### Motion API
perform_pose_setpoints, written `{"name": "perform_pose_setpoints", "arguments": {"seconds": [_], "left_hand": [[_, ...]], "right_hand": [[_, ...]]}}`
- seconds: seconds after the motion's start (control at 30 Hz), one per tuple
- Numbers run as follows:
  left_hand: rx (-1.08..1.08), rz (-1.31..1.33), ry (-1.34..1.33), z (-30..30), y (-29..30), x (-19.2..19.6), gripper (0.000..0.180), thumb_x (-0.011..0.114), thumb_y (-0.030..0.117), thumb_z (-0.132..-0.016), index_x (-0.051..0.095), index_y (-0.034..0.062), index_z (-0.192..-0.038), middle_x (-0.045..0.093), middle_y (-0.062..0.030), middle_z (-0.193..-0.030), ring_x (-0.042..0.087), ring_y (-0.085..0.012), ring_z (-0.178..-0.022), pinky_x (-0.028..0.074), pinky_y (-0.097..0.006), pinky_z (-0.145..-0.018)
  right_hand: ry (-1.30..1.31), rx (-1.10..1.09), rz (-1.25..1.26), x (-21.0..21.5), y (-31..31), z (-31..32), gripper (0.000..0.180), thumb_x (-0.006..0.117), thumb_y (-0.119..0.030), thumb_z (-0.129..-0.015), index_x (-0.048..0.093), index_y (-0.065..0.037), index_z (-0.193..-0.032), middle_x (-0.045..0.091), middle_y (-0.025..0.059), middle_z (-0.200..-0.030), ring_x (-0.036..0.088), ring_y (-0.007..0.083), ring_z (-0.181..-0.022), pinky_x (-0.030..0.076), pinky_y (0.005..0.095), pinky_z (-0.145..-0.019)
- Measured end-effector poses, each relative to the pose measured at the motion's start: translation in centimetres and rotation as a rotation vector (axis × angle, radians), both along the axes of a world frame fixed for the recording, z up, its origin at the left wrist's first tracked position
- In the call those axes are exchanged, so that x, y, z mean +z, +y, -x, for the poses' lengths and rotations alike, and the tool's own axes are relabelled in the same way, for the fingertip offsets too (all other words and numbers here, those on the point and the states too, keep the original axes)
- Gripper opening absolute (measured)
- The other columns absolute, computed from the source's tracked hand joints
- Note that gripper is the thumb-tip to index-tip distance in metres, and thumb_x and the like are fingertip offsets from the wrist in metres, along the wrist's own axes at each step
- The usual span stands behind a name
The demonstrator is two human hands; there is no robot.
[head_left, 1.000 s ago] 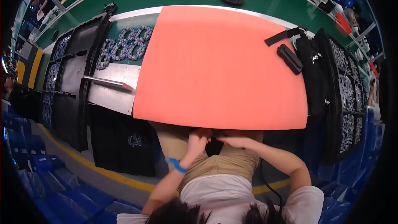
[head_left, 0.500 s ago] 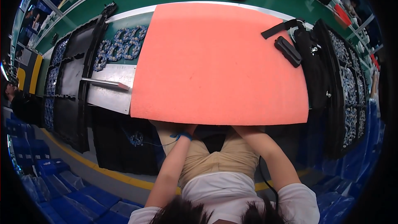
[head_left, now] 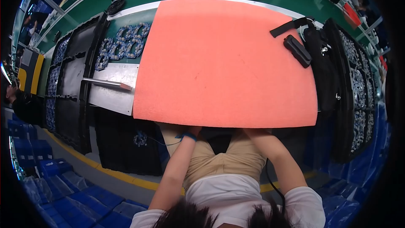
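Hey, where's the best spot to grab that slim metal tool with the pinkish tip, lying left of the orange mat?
Probably the middle of the tool's silver shaft, coming from above with fingers across its width. It lies flat on the grey plate, pinkish tip nearly touching the orange mat, so mid-shaft is the freest, best-balanced part.

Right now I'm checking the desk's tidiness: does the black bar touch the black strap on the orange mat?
Apart: the head view shows orange mat between bar and strap.

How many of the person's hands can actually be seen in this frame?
0. Both forearms reach under the near edge of the orange foam mat; left hand and right hand are hidden beneath it.
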State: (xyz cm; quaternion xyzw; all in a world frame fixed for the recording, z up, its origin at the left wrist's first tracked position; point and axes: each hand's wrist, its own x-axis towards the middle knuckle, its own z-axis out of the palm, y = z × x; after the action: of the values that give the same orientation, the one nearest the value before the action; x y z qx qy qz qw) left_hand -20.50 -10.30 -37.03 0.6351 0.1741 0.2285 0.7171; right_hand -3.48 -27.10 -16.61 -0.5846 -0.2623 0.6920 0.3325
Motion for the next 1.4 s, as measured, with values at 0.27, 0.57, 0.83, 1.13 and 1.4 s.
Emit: {"name": "perform_pose_setpoints", "arguments": {"seconds": [0.27, 0.57, 0.83, 1.13, 1.4], "left_hand": [[-0.052, 0.311, -0.075, -0.1, 0.1, 0.2, 0.060, 0.037, 0.043, -0.098, 0.026, 0.0064, -0.144, 0.032, -0.0145, -0.146, 0.038, -0.0293, -0.130, 0.036, -0.044, -0.105], [-0.057, 0.633, -0.188, -0.6, 1.5, 5.1, 0.065, 0.034, 0.048, -0.098, 0.021, 0.0068, -0.147, 0.028, -0.0137, -0.150, 0.035, -0.0297, -0.134, 0.033, -0.045, -0.108], [-0.385, 1.073, -0.368, -1.4, 1.2, 9.9, 0.064, 0.038, 0.048, -0.097, 0.027, 0.0060, -0.144, 0.037, -0.0116, -0.145, 0.042, -0.0277, -0.128, 0.037, -0.043, -0.105], [0.468, 0.950, -0.064, 4.0, -2.5, 4.7, 0.048, 0.046, 0.031, -0.098, 0.037, 0.0058, -0.138, 0.049, -0.0119, -0.132, 0.051, -0.0244, -0.116, 0.046, -0.039, -0.094], [0.488, -0.086, 0.027, 2.5, -2.3, 28.8, 0.020, 0.053, 0.007, -0.090, 0.059, -0.0034, -0.074, 0.061, -0.0084, -0.067, 0.057, -0.0120, -0.058, 0.045, -0.026, -0.054]], "right_hand": [[0.111, 0.015, 0.012, -0.9, -1.3, -0.2, 0.027, 0.049, -0.026, -0.094, 0.065, -0.005, -0.087, 0.062, 0.0067, -0.070, 0.060, 0.0134, -0.068, 0.047, 0.0245, -0.061], [0.230, 0.086, 0.012, -1.5, -0.9, 0.0, 0.027, 0.049, -0.025, -0.094, 0.065, -0.004, -0.087, 0.062, 0.0066, -0.071, 0.061, 0.0134, -0.069, 0.047, 0.0243, -0.062], [0.329, 0.159, 0.018, -1.4, -0.1, 0.5, 0.026, 0.049, -0.024, -0.094, 0.065, -0.004, -0.087, 0.063, 0.0066, -0.071, 0.061, 0.0135, -0.069, 0.047, 0.0242, -0.062], [0.197, 0.574, -0.401, 16.1, 1.3, 0.6, 0.022, 0.058, -0.020, -0.093, 0.060, -0.001, -0.104, 0.064, 0.0049, -0.090, 0.058, 0.0132, -0.085, 0.046, 0.0281, -0.077], [-0.886, 0.066, -0.541, 30.1, 11.3, -4.0, 0.023, 0.064, -0.018, -0.082, 0.061, 0.002, -0.093, 0.060, 0.0052, -0.081, 0.060, 0.0153, -0.078, 0.046, 0.0289, -0.072]]}}
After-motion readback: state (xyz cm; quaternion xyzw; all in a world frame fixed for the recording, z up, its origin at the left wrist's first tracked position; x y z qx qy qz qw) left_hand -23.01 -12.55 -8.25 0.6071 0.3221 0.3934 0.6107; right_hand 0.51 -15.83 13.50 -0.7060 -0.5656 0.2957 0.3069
